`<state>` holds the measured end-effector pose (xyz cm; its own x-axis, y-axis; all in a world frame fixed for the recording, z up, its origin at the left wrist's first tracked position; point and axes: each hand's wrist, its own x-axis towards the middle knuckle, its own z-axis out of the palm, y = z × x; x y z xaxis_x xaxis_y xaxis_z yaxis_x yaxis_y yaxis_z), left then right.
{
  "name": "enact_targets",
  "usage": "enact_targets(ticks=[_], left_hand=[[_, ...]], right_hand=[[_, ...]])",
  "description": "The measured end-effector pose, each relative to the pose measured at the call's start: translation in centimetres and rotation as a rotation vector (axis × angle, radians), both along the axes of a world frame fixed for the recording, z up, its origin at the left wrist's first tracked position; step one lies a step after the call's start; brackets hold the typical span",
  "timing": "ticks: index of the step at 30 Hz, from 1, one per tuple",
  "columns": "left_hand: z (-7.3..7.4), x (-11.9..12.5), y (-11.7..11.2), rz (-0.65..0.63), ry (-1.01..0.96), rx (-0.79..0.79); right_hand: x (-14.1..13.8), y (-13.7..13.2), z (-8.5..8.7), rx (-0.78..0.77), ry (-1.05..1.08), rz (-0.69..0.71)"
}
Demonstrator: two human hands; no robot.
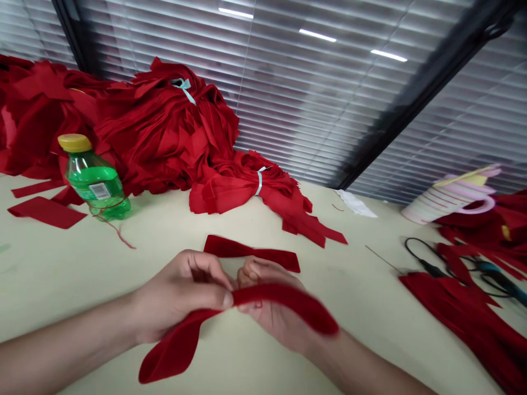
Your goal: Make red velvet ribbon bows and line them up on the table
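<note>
My left hand (pixel 181 296) pinches a red velvet ribbon (pixel 284 296) at its gathered middle, thumb on top. One looped end of the ribbon hangs below my left hand; the other stretches over my right hand (pixel 275 307). The fingers of my right hand are curled closed against the same gathered spot, partly behind the ribbon. A bit of red thread shows by those fingers, though what exactly they grip is hidden. Just beyond my hands, a second red velvet bow piece (pixel 255 254), narrowed at its middle, lies on the table (pixel 341 269).
Bundles of red fabric strips (pixel 164 131), some tied with pale ribbon, line the back. At left stands a green bottle (pixel 96 181) with red thread around it. A striped mug (pixel 448 197), dark cable (pixel 424 260) and red velvet strips (pixel 465 318) are at right.
</note>
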<state>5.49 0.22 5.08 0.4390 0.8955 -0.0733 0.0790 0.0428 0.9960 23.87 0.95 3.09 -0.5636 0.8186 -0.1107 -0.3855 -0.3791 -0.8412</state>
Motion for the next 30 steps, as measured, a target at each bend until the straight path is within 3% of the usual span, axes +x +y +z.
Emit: enact_targets(ticks=[3, 5, 8, 10, 12, 17, 20, 23, 26, 30], left_hand=[[-0.4, -0.1, -0.8, -0.167, 0.054, 0.02], [-0.7, 0.0, -1.2, -0.222, 0.17, 0.16], [-1.0, 0.3, -1.2, -0.145, 0.302, 0.382], [-1.0, 0.4, -1.0, -0.087, 0.336, 0.399], [-1.0, 0.4, -0.9, -0.063, 0.366, 0.383], [-0.6, 0.3, -0.8, 0.03, 0.332, 0.361], [-0.1, 0.3, -0.5, 0.119, 0.209, 0.256], [0.3, 0.2, 0.1, 0.128, 0.051, 0.09], [0.6, 0.1, 0.5, 0.125, -0.034, -0.058], [0.5, 0.2, 0.7, 0.121, -0.065, -0.079]], right_hand=[[0.8, 0.6, 0.7, 0.05, -0.087, 0.16], [1.1, 0.4, 1.5, 0.118, -0.153, 0.21], [1.1, -1.1, 2.6, 0.522, -0.422, 0.185], [0.7, -2.5, 2.7, 0.882, -0.667, 0.086], [0.2, -3.8, 2.3, 1.066, -0.842, -0.025], [-0.4, -5.0, 1.0, 1.067, -0.885, -0.158], [-0.8, -4.7, 0.9, 1.109, -0.794, -0.234], [-1.2, -4.2, 1.0, 1.063, -0.685, -0.309], [-1.3, -3.7, 1.1, 0.984, -0.591, -0.33], [-1.0, -3.4, 0.8, 0.935, -0.471, -0.282]])
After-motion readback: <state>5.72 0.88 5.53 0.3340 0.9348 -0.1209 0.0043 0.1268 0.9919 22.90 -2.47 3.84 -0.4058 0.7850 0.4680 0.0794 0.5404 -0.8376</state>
